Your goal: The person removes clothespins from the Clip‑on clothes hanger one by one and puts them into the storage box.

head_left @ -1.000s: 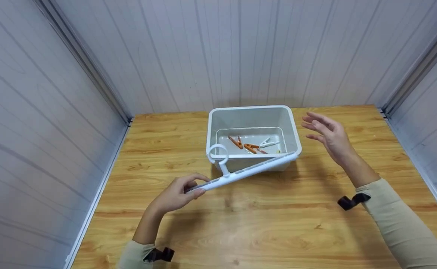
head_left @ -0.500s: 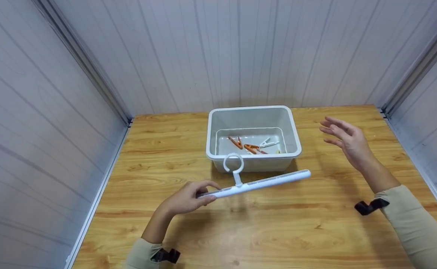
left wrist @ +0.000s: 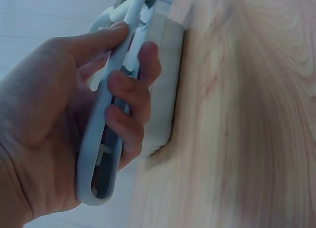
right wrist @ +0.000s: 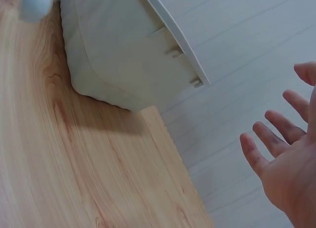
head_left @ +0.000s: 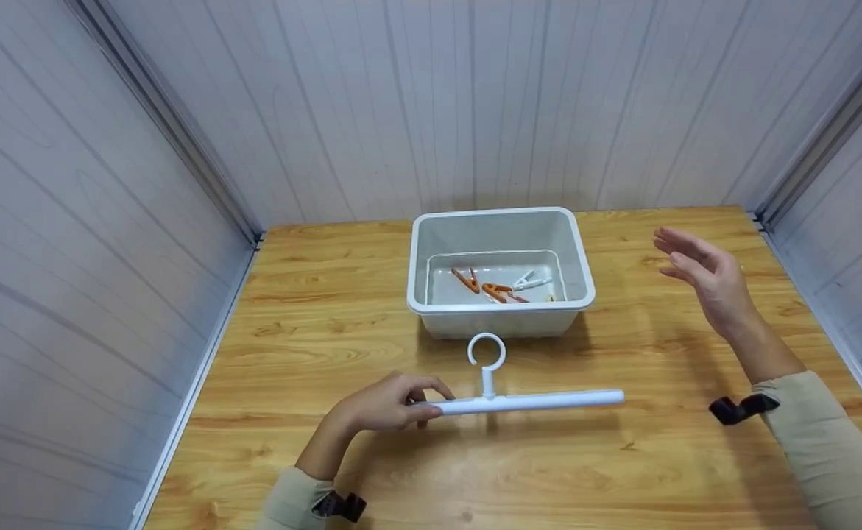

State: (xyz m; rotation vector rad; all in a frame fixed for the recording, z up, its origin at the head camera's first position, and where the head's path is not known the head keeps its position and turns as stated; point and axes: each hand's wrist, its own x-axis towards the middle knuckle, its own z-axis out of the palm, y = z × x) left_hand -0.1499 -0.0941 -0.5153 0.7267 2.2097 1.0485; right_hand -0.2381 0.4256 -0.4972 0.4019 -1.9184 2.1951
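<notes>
My left hand (head_left: 390, 403) grips one end of a white plastic hanger (head_left: 548, 400), a straight bar with a round hook standing up from its middle. In the left wrist view the fingers curl round the hanger's hollow bar (left wrist: 96, 134) and the thumb presses along it. The bar hangs low over the table in front of a light grey bin (head_left: 500, 324). Inside the bin lie orange clothespins (head_left: 495, 291) and a white clothespin (head_left: 531, 283). To the right of the bin my right hand (head_left: 714, 283) is raised, holding nothing, its fingers spread in the right wrist view.
The wood-grain table (head_left: 313, 324) is bounded by a white panelled back wall (head_left: 475, 110) and by side walls. The bin stands near the table's back edge. A black strap mount (head_left: 743, 408) sits on each wrist.
The hanger has come away from the bin's front rim, toward me and to the right, and its bar has levelled out. My right hand has drawn off to the right, away from the bin.
</notes>
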